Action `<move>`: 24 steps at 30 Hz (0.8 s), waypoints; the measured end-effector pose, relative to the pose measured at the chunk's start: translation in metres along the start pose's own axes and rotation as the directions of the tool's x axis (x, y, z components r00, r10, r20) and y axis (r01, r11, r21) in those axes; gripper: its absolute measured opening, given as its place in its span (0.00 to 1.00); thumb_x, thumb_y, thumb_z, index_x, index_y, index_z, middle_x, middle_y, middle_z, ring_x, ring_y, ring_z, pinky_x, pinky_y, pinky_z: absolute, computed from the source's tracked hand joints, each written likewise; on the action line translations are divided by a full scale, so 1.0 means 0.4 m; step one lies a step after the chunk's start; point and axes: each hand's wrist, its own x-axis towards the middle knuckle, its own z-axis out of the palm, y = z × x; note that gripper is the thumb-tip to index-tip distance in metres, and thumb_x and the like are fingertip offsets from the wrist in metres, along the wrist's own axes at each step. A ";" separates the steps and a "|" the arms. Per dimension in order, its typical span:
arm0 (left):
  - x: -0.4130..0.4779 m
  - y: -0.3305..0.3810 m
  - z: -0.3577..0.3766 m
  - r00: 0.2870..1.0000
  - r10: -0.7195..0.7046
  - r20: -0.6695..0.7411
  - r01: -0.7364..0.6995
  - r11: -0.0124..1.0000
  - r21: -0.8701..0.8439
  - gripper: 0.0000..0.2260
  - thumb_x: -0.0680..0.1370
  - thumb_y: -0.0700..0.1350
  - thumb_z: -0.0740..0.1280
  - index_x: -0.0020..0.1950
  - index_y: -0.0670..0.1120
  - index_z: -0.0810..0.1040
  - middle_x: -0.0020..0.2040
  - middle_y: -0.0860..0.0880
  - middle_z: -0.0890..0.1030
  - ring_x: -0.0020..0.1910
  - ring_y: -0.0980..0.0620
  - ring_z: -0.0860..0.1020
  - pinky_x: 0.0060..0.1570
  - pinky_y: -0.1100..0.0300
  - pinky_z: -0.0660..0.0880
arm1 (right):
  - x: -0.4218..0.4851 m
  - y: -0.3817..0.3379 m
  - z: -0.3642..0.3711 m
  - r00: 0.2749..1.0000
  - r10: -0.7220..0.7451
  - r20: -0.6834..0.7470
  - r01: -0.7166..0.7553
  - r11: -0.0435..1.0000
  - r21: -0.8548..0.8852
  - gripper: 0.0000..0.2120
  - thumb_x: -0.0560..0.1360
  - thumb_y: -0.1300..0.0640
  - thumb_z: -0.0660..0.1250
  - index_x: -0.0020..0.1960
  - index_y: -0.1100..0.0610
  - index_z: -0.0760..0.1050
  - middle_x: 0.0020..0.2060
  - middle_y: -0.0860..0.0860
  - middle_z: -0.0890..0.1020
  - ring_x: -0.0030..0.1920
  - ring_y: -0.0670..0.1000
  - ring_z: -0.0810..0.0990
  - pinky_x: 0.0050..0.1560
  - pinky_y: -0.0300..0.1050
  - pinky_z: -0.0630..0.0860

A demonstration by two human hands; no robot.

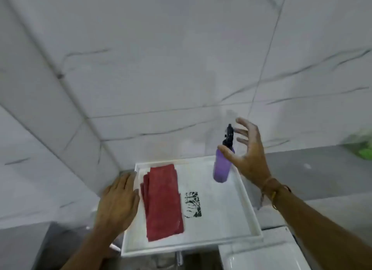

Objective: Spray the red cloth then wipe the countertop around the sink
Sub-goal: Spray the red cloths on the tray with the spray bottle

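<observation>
A folded red cloth (163, 203) lies in the left half of a white tray (250, 209). A purple spray bottle (222, 166) with a black nozzle stands upright in the tray's far right corner. My right hand (247, 151) hovers just right of the bottle, fingers spread, thumb near the bottle's neck, not gripping it. My left hand (118, 201) lies flat, palm down, on the tray's left rim beside the cloth, holding nothing.
A marble-tiled wall (181, 68) rises behind the tray. A grey countertop (314, 173) runs to the right, with a blurred green object (360, 143) at the far right edge. A white sink corner (265, 253) shows at the bottom right.
</observation>
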 end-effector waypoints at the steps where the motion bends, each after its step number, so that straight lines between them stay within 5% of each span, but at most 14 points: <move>1: -0.003 -0.011 0.039 0.995 -0.078 0.054 0.079 0.997 -0.014 0.26 0.78 0.52 0.46 0.73 0.42 0.62 0.73 0.42 0.67 0.71 0.44 0.67 0.69 0.48 0.65 | 0.004 0.030 0.023 1.000 0.011 -0.005 -0.011 1.000 0.011 0.41 0.64 0.47 0.75 0.70 0.60 0.62 0.65 0.54 0.69 0.62 0.51 0.74 0.61 0.42 0.73; 5: -0.018 -0.038 0.143 0.980 -0.156 0.125 0.170 0.979 -0.109 0.28 0.79 0.56 0.42 0.76 0.44 0.48 0.79 0.45 0.52 0.77 0.47 0.51 0.76 0.52 0.49 | 0.025 0.110 0.102 0.996 0.020 -0.084 -0.025 0.998 -0.065 0.34 0.67 0.62 0.76 0.68 0.62 0.64 0.60 0.56 0.74 0.57 0.52 0.77 0.62 0.36 0.72; 7: -0.028 -0.044 0.169 0.981 -0.152 0.119 0.167 0.977 -0.131 0.32 0.76 0.58 0.38 0.76 0.44 0.46 0.79 0.45 0.50 0.77 0.48 0.50 0.76 0.53 0.47 | 0.031 0.132 0.119 0.990 0.014 -0.140 -0.020 0.999 -0.044 0.30 0.69 0.67 0.73 0.67 0.63 0.65 0.56 0.53 0.75 0.52 0.46 0.78 0.57 0.26 0.69; 11: -0.027 -0.049 0.191 0.984 -0.159 0.081 0.170 0.974 -0.153 0.30 0.76 0.57 0.41 0.76 0.44 0.46 0.79 0.45 0.50 0.77 0.49 0.49 0.76 0.53 0.48 | 0.060 0.158 0.137 0.976 -0.045 -0.213 0.026 0.996 -0.088 0.22 0.69 0.71 0.65 0.63 0.66 0.70 0.53 0.45 0.76 0.53 0.28 0.73 0.56 0.22 0.66; 15: -0.025 -0.052 0.208 0.984 -0.163 0.076 0.174 0.972 -0.159 0.30 0.77 0.56 0.42 0.76 0.45 0.43 0.79 0.47 0.48 0.77 0.50 0.48 0.75 0.55 0.45 | 0.046 0.127 0.151 0.979 -0.019 -0.205 0.008 0.998 -0.056 0.18 0.70 0.75 0.62 0.58 0.67 0.74 0.52 0.55 0.80 0.43 0.36 0.74 0.49 0.28 0.71; 24: -0.025 -0.064 0.226 0.982 -0.175 0.075 0.186 0.965 -0.185 0.30 0.77 0.57 0.41 0.76 0.47 0.43 0.79 0.49 0.48 0.77 0.52 0.47 0.75 0.56 0.44 | -0.091 -0.151 0.104 0.996 -0.018 -0.088 0.033 0.984 0.175 0.13 0.72 0.56 0.63 0.48 0.38 0.74 0.42 0.34 0.82 0.35 0.47 0.82 0.41 0.39 0.82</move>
